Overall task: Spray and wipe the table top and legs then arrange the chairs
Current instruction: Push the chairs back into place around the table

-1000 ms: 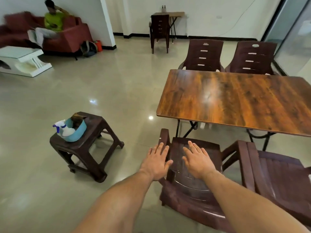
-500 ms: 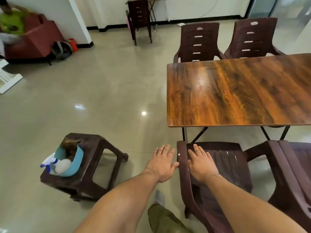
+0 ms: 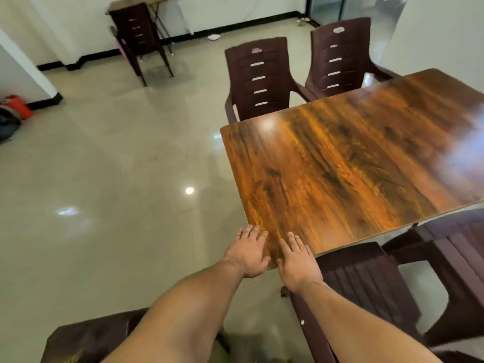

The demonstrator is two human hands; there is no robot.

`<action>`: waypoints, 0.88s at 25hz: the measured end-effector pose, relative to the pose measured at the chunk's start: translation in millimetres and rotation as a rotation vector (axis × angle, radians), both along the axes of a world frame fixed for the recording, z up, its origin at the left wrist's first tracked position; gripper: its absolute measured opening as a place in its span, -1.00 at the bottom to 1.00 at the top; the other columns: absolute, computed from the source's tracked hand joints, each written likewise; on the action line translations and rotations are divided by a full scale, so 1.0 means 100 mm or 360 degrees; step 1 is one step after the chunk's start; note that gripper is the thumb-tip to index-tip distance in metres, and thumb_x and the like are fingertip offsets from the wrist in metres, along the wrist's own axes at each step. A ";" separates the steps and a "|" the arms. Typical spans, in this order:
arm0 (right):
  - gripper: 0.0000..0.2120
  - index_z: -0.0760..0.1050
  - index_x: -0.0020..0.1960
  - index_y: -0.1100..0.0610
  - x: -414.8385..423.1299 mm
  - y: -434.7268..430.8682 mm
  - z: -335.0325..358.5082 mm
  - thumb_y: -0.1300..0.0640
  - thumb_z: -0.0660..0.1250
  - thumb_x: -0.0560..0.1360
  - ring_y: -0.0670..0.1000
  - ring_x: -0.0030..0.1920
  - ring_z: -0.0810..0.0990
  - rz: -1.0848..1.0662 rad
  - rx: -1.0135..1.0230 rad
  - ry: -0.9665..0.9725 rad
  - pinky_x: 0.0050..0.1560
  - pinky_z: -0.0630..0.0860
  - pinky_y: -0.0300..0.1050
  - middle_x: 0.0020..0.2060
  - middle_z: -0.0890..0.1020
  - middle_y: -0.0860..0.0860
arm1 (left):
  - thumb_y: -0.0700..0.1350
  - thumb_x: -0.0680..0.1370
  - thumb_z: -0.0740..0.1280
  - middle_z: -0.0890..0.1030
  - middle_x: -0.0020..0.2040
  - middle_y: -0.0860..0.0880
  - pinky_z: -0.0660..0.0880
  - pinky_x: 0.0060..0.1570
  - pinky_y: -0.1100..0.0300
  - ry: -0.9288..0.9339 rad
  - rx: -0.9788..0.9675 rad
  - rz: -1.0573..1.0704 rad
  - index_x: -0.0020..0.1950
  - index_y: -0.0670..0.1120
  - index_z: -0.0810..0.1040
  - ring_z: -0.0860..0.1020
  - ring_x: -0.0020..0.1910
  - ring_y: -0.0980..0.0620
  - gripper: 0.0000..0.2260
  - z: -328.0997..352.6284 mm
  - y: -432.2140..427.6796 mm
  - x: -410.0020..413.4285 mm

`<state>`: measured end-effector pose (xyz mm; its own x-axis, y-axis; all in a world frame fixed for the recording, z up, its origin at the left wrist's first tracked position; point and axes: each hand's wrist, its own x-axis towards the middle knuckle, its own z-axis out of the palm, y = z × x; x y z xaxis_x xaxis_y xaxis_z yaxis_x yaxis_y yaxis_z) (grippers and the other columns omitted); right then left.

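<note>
At the bottom left, a dark stool (image 3: 86,341) peeks out from under the left arm. The left grip (image 3: 247,254) is flat, with its fingers straight and close together, and it holds nothing. It sits at the left side of the near corner of the surface (image 3: 353,163), with its fingertips at the edge. It is not clear if it presses on the wood.

Just to its right, the right grip (image 3: 298,263) is flat too, with straight fingers and nothing in it. It lies over the top of that same corner. The two grips are close beside each other but do not touch.

From this corner, the long side of the surface runs away to the right. The near chair (image 3: 366,284) is below and to the right of the right grip, with its seat partly under the near edge. So the right grip is the nearer one to it, and the chair would likely need a push forward, under the surface.

A second near chair (image 3: 458,258) stands further right. Across the surface, the far left chair (image 3: 258,79) and the far right chair (image 3: 340,56) sit close to the far edge. No spray bottle or cloth can be seen, so setting the chairs in place seems to be the step in hand.
</note>
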<state>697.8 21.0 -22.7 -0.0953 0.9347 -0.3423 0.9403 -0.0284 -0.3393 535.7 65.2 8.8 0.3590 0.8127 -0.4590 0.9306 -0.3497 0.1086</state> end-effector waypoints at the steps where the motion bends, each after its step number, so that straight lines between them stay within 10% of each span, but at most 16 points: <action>1: -0.44 0.02 0.64 -0.01 -0.07 0.14 -0.04 -0.10 -0.01 0.67 0.09 0.62 -0.13 -0.0045 -0.0014 -0.0019 0.60 -0.08 0.07 0.64 -0.09 0.05 | 0.19 0.64 0.13 0.02 0.68 -0.15 -0.09 0.61 -0.11 0.0038 -0.0018 -0.0084 0.68 -0.05 0.01 -0.05 0.66 -0.16 -0.32 -0.04 0.23 -0.03; 9: -0.41 -0.08 0.64 -0.08 -0.83 1.53 -0.31 -0.19 -0.04 0.66 0.16 0.61 -0.23 -0.0806 -0.0245 0.0027 0.59 -0.12 0.18 0.62 -0.22 0.07 | 0.16 0.67 0.12 -0.07 0.69 -0.12 -0.11 0.60 -0.12 0.0231 -0.0124 -0.0736 0.68 0.00 -0.05 -0.07 0.66 -0.17 -0.35 -0.42 2.34 -0.28; 14: -0.37 0.02 0.63 0.09 -1.35 2.22 -0.26 -0.17 0.02 0.65 0.20 0.60 -0.23 -0.1499 -0.0513 0.0081 0.58 -0.02 0.18 0.62 -0.20 0.13 | 0.06 0.66 0.20 0.07 0.65 -0.17 0.21 0.51 -0.12 0.0228 -0.0219 -0.1254 0.62 -0.08 0.18 0.17 0.57 -0.23 -0.44 -0.47 3.17 -0.29; 22: -0.36 -0.08 0.64 -0.02 -1.71 2.87 -0.19 -0.13 0.08 0.65 0.21 0.61 -0.21 -0.1789 -0.0672 0.0243 0.58 -0.01 0.11 0.62 -0.22 0.13 | 0.05 0.63 0.20 0.01 0.67 -0.16 0.19 0.54 -0.09 0.0229 -0.0262 -0.1634 0.60 -0.11 0.24 0.10 0.61 -0.20 -0.44 -0.51 3.83 -0.54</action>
